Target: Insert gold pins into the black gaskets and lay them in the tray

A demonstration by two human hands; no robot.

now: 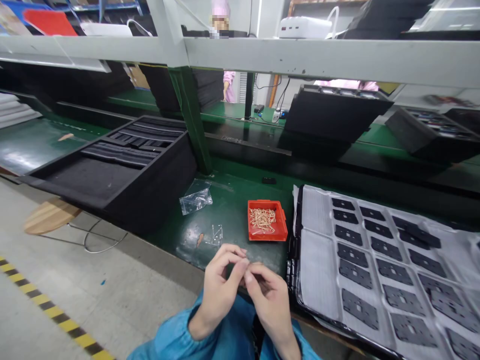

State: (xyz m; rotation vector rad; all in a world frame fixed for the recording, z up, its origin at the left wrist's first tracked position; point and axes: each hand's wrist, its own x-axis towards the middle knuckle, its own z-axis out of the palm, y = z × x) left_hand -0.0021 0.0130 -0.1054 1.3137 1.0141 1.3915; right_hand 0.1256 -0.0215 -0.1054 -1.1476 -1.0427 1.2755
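Note:
My left hand (224, 280) and my right hand (268, 292) meet at the fingertips just past the bench's front edge. Thumb and fingers of each are pinched together, and whatever they hold is too small or hidden to name. Beyond them stands a red bin (282, 231) with many small gold-coloured pins (263, 219) inside. A few silvery pins (216, 234) lie loose on the green bench top, left of the bin. Farther back rests a crumpled clear plastic bag (196, 201).
On the right, a tray (317, 270) lined with white sheet carries rows of flat black plates (352, 255). A large black box (161, 185) stands to the left, by a green-wrapped post (191, 117). A small black piece (269, 180) lies behind the bin. A grey shelf beam (322, 57) crosses above.

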